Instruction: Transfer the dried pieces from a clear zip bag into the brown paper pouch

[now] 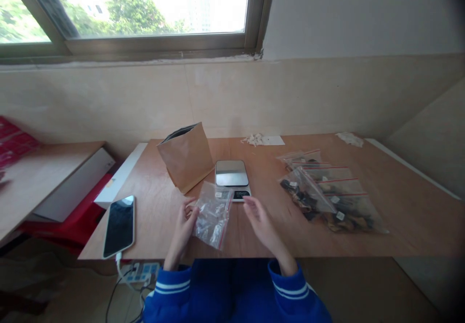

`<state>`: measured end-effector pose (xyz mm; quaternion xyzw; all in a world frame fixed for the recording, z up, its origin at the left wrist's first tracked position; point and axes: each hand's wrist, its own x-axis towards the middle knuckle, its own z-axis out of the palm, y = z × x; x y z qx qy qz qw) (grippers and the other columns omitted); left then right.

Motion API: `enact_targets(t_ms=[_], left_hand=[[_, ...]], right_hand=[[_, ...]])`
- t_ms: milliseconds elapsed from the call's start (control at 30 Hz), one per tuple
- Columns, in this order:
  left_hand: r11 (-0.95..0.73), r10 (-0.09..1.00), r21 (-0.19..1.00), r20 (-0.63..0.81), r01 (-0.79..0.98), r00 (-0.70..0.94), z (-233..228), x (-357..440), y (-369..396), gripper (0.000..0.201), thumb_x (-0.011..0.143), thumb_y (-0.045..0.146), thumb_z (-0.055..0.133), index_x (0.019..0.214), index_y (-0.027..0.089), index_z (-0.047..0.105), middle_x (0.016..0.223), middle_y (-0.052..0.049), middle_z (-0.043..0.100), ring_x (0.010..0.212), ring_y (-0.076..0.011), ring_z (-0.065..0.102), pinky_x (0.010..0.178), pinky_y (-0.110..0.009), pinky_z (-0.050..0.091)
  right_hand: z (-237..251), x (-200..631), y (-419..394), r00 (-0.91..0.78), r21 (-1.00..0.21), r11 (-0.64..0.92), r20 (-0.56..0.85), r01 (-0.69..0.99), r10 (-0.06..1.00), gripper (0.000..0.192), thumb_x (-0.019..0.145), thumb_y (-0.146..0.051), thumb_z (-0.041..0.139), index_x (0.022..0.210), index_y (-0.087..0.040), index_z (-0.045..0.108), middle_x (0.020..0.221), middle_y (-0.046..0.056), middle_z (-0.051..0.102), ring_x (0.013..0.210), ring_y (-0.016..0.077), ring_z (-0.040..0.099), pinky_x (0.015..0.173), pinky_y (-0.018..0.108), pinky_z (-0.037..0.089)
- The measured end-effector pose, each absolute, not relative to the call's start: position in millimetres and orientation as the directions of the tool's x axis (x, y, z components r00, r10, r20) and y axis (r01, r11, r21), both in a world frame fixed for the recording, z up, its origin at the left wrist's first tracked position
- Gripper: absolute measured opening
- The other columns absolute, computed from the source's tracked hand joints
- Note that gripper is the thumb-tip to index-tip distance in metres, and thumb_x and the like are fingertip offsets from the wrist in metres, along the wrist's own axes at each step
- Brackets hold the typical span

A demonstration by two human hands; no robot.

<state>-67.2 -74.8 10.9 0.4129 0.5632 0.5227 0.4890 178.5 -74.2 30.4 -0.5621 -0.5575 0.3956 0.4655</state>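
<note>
Near the table's (399,226) front edge, our left hand (183,226) pinches a small clear zip bag (213,214) by its side, lifting it off the wood before the scale (232,177), while our right hand (259,219) hovers open, empty, just beside it.

We're seeing bare table (261,168) between scale (231,174) and filled zip bags (329,194); paper bag (187,156) and phone (119,225) are crowding the left.

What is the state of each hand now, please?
Left hand: closed on the clear zip bag.
Right hand: open, holding nothing, beside the bag.
</note>
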Motion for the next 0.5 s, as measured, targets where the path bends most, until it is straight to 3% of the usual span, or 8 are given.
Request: enact_targets(t_ms=[100, 167, 267, 367, 500], left_hand=[[0.179, 0.953, 0.980, -0.151, 0.085, -0.262, 4.1, -98.3, -77.9, 0.073, 0.076, 0.053, 0.063, 0.135, 0.017, 0.037, 0.068, 0.004, 0.057, 0.054, -0.0154, 0.057, 0.050, -0.024, 0.044], [0.205, 0.941, 0.953, -0.129, 0.223, -0.313, 2.4, -115.5, -80.1, 0.070, 0.080, 0.049, 0.057, 0.139, 0.019, 0.035, 0.067, 0.004, 0.055, 0.053, -0.0172, 0.057, 0.050, -0.027, 0.046], [0.159, 0.952, 0.808, 0.027, 0.568, -0.306, 6.6, -124.4, -81.5, 0.049, 0.083, 0.037, 0.053, 0.130, 0.022, 0.054, 0.093, -0.008, 0.063, 0.084, -0.0259, 0.067, 0.074, -0.043, 0.055], [0.050, 0.971, 0.569, 0.163, 0.821, -0.172, 12.4, -112.7, -75.5, 0.041, 0.087, 0.028, 0.052, 0.126, 0.025, 0.062, 0.140, -0.015, 0.048, 0.130, -0.0336, 0.049, 0.106, -0.056, 0.038], [0.017, 0.999, 0.411, 0.037, 0.912, -0.035, 7.2, -88.8, -56.5, 0.045, 0.095, 0.033, 0.045, 0.138, 0.023, 0.053, 0.158, -0.013, 0.033, 0.148, -0.0317, 0.024, 0.117, -0.057, 0.021]], right_hand=[[28.8, 241.0, -58.5, 0.284, -0.864, 0.137, 0.303, 0.484, 0.910, 0.041, 0.089, -0.056, 0.049, 0.102, -0.021, 0.065, 0.108, 0.014, 0.068, 0.103, 0.0276, 0.061, 0.092, 0.044, 0.047], [27.3, 280.3, -52.9, 0.372, -0.803, 0.101, 0.379, 0.588, 0.847, 0.041, 0.087, -0.056, 0.048, 0.095, -0.019, 0.066, 0.099, 0.014, 0.069, 0.090, 0.0277, 0.062, 0.082, 0.045, 0.050], [21.9, 314.7, -57.5, 0.393, -0.762, 0.078, 0.415, 0.643, 0.820, 0.039, 0.088, -0.051, 0.045, 0.095, -0.018, 0.067, 0.094, 0.014, 0.069, 0.082, 0.0261, 0.062, 0.072, 0.042, 0.051], [11.1, 320.9, -69.7, 0.421, -0.684, 0.044, 0.497, 0.728, 0.758, 0.039, 0.088, -0.048, 0.044, 0.095, -0.018, 0.068, 0.096, 0.015, 0.066, 0.089, 0.0283, 0.061, 0.081, 0.048, 0.050], [-5.3, 318.8, -79.2, 0.453, -0.528, -0.086, 0.621, 0.845, 0.640, 0.042, 0.087, -0.045, 0.044, 0.100, -0.015, 0.069, 0.118, 0.022, 0.057, 0.119, 0.0373, 0.051, 0.103, 0.062, 0.033]])
